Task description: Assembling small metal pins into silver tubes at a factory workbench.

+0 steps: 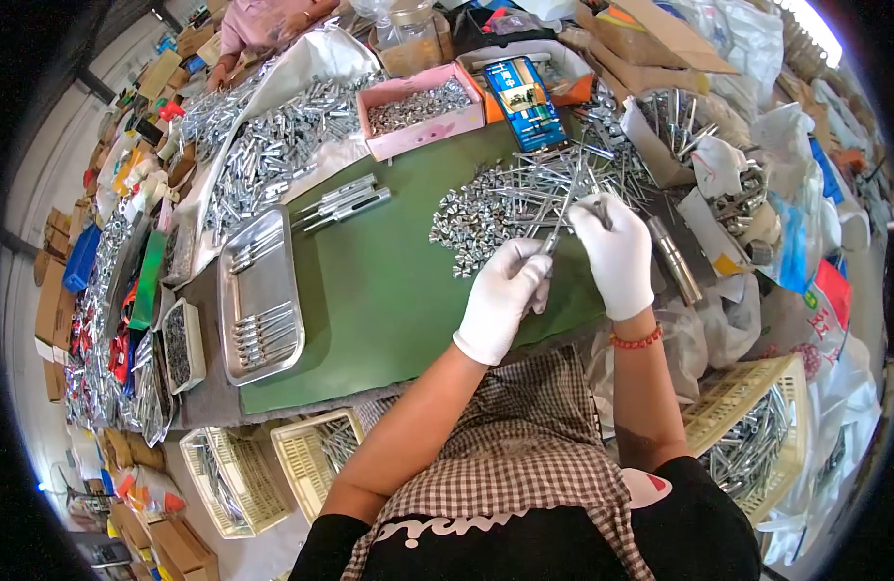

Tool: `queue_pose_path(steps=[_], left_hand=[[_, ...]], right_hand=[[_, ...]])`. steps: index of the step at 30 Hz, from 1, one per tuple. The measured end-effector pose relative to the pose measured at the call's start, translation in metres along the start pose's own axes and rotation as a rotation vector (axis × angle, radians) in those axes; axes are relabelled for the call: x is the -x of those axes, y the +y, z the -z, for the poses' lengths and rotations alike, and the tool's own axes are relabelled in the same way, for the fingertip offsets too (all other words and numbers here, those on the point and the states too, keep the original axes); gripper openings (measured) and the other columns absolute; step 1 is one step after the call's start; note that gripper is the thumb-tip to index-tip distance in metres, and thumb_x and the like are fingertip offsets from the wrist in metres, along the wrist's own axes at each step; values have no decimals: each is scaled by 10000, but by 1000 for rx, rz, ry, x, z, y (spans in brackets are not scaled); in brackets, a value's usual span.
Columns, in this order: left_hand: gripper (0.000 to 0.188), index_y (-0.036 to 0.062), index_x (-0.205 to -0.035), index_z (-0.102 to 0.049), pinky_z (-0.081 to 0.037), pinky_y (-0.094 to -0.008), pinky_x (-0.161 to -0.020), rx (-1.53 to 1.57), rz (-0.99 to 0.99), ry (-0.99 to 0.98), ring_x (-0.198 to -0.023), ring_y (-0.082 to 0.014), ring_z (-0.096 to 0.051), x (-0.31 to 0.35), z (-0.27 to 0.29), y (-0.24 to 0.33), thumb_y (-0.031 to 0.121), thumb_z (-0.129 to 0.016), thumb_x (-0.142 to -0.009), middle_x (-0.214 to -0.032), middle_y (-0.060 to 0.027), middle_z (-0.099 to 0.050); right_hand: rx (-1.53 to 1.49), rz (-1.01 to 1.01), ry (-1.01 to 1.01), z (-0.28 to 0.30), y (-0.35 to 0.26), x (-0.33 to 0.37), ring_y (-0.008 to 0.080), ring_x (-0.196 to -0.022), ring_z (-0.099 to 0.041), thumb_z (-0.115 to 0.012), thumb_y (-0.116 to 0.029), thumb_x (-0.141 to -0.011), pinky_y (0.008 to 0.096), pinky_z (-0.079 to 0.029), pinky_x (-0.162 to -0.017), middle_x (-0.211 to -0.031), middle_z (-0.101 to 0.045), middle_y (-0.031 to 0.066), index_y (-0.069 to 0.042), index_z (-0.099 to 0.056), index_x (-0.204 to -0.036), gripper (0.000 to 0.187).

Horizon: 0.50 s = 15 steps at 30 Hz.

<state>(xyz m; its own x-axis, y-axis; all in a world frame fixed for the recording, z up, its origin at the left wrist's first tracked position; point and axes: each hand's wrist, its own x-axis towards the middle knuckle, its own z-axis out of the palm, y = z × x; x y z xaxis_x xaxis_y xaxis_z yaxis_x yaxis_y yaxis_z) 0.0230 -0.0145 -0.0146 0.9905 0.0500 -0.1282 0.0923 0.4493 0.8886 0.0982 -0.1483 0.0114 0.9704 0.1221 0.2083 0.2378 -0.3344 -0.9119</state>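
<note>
My left hand (505, 298), in a white glove, is closed around a slim metal rod (560, 225) that points up and away over the green mat (369, 300). Beside it, my gloved right hand (616, 257) has thumb and fingers pinched together near the rod; whatever they hold is too small or hidden to make out. Just beyond both hands lie a heap of small shiny metal pieces (466, 228) and a loose pile of long thin metal rods (539, 184). A thick metal cylinder (674, 259) rests right of my right hand.
At the left stands a metal tray (263, 283) with rows of rods; several metal tools (345, 205) lie beside it. Beyond are a pink box (432, 134) of small parts, a propped phone (524, 102) and heaped metal tubes (263, 155). Plastic baskets (795, 426) flank me. Another person (263, 29) sits far left.
</note>
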Motion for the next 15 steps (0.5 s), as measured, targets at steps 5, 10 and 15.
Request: queue_pose_path(steps=[5, 10, 15], left_hand=[[175, -19, -1062, -524, -401, -217, -553, -8, -18, -7, -569, -79, -472, 0, 1, -1, 117, -540, -953, -668, -4, -509], [215, 4, -1110, -483, -428, -246, -592, -94, 19, -47, -669, -99, -486, 0, 6, -2, 125, -555, -947, -837, -26, -499], [229, 0, -1111, -488, -427, -251, -593, -75, -6, -56, -660, -102, -483, 1, 6, -5, 135, -567, -943, -831, -27, -501]], right_hand=[[-10, 14, 72, 5, 4, -7, 111, -686, -598, -662, -216, -851, 263, -469, -653, -719, -641, 73, -3, -680, -883, 216], [-258, -274, -147, 7, 0, 1, 104, -688, -561, -656, -254, -873, 274, -459, -648, -691, -614, 47, 15, -665, -913, 272], [225, 91, 118, 13, 11, -6, 185, -661, -606, -648, -259, -870, 316, -467, -624, -706, -627, 88, -23, -672, -897, 238]])
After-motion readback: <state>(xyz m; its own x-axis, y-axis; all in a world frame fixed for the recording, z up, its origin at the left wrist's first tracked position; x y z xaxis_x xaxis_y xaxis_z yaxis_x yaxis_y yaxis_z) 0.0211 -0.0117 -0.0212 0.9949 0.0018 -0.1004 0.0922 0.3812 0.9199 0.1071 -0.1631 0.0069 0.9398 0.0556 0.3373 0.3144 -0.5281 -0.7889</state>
